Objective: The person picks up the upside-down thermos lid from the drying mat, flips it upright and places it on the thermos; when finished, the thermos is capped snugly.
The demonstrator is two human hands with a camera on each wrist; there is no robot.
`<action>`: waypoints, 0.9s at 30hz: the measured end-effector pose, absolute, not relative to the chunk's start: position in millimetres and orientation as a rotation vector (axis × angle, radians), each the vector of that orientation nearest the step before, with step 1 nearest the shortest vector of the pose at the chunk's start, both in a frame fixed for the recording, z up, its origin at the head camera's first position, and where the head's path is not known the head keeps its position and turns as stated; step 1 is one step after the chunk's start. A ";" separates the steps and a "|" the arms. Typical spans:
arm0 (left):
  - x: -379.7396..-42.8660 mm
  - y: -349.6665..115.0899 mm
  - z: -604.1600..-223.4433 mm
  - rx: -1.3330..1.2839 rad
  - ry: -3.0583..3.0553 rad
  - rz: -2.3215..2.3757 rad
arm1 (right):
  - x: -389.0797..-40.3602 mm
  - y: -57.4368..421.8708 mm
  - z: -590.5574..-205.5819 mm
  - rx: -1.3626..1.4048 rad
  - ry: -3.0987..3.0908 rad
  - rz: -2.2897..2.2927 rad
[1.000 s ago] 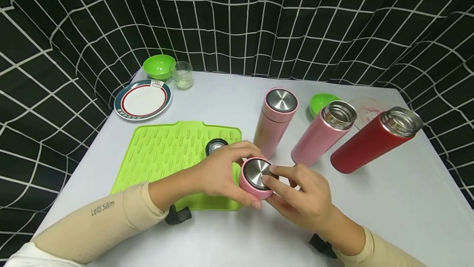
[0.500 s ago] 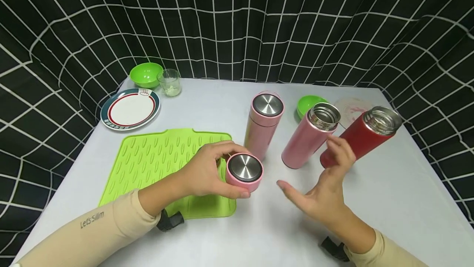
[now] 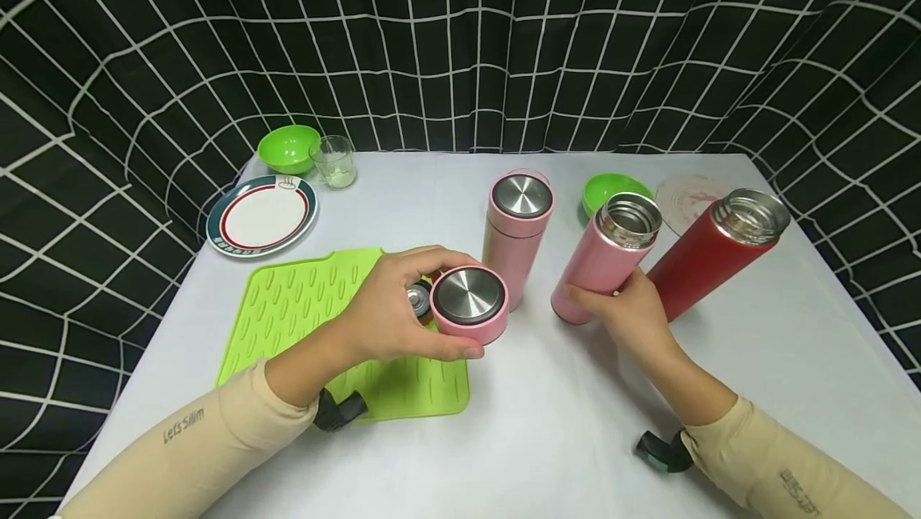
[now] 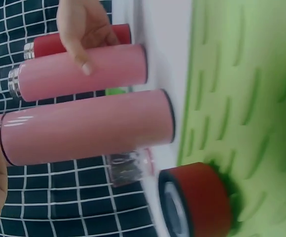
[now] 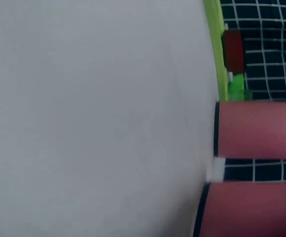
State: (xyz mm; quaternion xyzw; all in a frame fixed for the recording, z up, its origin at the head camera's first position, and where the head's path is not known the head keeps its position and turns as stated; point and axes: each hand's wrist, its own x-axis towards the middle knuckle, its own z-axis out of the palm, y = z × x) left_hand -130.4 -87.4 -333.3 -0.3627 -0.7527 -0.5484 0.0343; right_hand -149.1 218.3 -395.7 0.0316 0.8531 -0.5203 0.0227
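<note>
My left hand (image 3: 392,315) holds a pink flask lid (image 3: 469,297) with a brushed silver top, thumb at its near side, above the green mat's right edge. My right hand (image 3: 633,315) grips the lower part of a pink flask (image 3: 600,267), which stands uncapped with its steel mouth showing. Between the hands stands a second pink flask (image 3: 514,243) with its silver-topped lid on. To the right, an uncapped red flask (image 3: 708,255) is partly behind the right hand. A red lid (image 4: 204,200) lies on the mat, mostly hidden by the left hand in the head view.
A ribbed green mat (image 3: 281,319) lies on the white table. At the back left are a plate (image 3: 262,217), a green bowl (image 3: 289,149) and a glass (image 3: 334,163). Another green bowl (image 3: 612,187) and a round translucent disc (image 3: 683,197) lie behind the flasks.
My right hand has left the pink lid, moved right and taken hold of the uncapped pink flask. The left hand keeps the lid, now raised slightly and moved a little left.
</note>
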 end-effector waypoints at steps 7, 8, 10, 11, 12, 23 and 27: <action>-128.5 -74.2 -306.7 -1.153 -2.204 -1.474 | -116.5 211.6 -402.9 -0.402 2.582 -1.565; -127.9 -70.1 -302.3 -1.157 -2.191 -1.456 | -111.5 209.0 -404.4 -0.474 2.549 -1.593; -126.8 -59.8 -294.9 -1.166 -2.165 -1.443 | -102.1 203.2 -407.3 -0.590 2.510 -1.617; -126.0 -54.3 -292.3 -1.165 -2.161 -1.448 | -97.8 200.4 -408.1 -0.640 2.510 -1.610; -125.0 -48.8 -290.4 -1.160 -2.167 -1.449 | -93.9 197.5 -408.9 -0.679 2.504 -1.610; -120.0 -18.7 -303.3 -1.155 -2.252 -1.360 | -86.5 183.7 -408.8 -0.746 2.434 -1.657; -119.5 -15.0 -305.5 -1.158 -2.226 -1.367 | -86.8 184.0 -407.7 -0.772 2.445 -1.663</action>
